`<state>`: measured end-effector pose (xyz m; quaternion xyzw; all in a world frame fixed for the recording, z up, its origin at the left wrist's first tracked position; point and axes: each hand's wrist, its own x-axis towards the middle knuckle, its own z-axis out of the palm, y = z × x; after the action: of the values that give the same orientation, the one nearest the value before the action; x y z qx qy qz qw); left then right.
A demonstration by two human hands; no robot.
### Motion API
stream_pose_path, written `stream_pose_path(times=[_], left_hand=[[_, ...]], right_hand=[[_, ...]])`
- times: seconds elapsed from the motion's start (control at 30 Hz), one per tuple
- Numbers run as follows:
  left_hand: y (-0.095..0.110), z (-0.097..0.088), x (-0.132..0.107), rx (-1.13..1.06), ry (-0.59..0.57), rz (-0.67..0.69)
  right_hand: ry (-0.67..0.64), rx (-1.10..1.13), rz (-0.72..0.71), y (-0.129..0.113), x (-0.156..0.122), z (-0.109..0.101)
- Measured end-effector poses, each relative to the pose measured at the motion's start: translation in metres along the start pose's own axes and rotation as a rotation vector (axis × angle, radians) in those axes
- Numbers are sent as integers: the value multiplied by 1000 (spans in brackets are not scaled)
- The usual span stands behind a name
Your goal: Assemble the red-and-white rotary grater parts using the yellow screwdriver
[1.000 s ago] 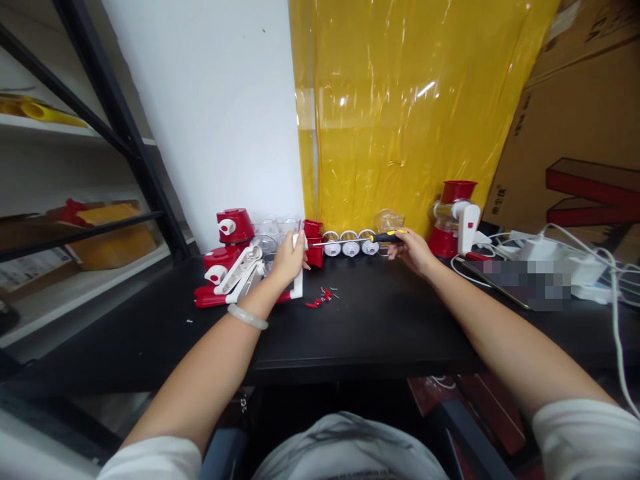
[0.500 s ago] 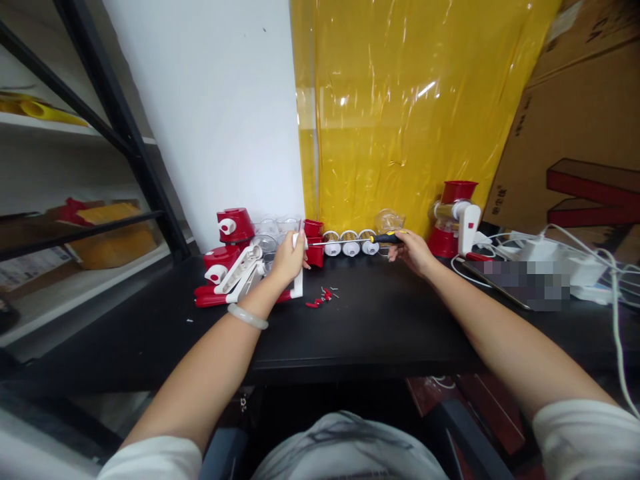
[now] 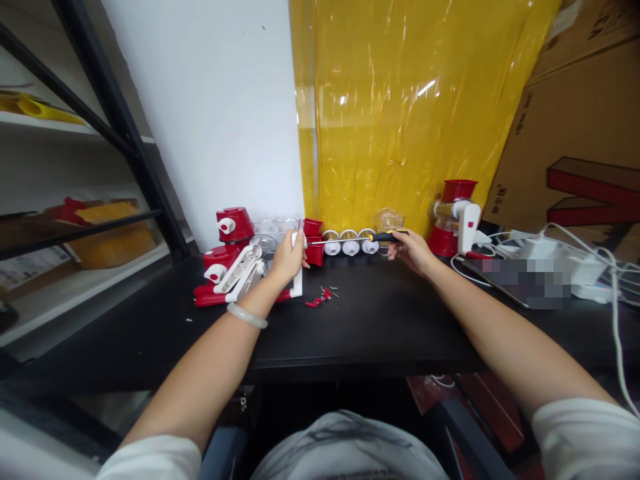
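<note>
Black-yellow screwdriver (image 3: 381, 237) level, white part (image 3: 299, 285) upright

At a black table (image 3: 380, 333), a person's left hand (image 3: 287, 259) grips the upright white part (image 3: 298, 280) of a red-and-white plastic appliance (image 3: 235, 277), while the right hand (image 3: 413, 250) holds a black-and-yellow screwdriver (image 3: 385, 237) level, its metal shaft pointing at that part. Small red pieces and screws (image 3: 323, 297) lie on the table just beside the left hand. Three white caps (image 3: 350, 245) sit in a row before a yellow plastic sheet (image 3: 400, 113); an assembled red-and-white appliance (image 3: 455, 217) stands to the right.
</note>
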<state>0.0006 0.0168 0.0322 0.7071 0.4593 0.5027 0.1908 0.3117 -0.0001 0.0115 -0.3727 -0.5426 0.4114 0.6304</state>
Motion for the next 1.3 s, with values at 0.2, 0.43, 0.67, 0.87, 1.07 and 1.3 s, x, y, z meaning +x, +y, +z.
stream_pose_path(times=[0.2, 0.43, 0.67, 0.87, 1.07, 1.3], left_hand=[[0, 0, 0, -16, 8, 2], [0, 0, 0, 5, -8, 5], [1, -1, -1, -2, -16, 19], [0, -1, -1, 4, -17, 11], [0, -1, -1, -11, -14, 20], [1, -1, -1, -2, -10, 13]], right_hand=[[22, -43, 1, 0, 1, 0], [10, -29, 20, 2, 1, -1], [-32, 15, -1, -3, -2, 1], [-17, -18, 3, -4, -3, 3], [4, -34, 8, 0, 0, 1], [6, -35, 18, 1, 1, 0]])
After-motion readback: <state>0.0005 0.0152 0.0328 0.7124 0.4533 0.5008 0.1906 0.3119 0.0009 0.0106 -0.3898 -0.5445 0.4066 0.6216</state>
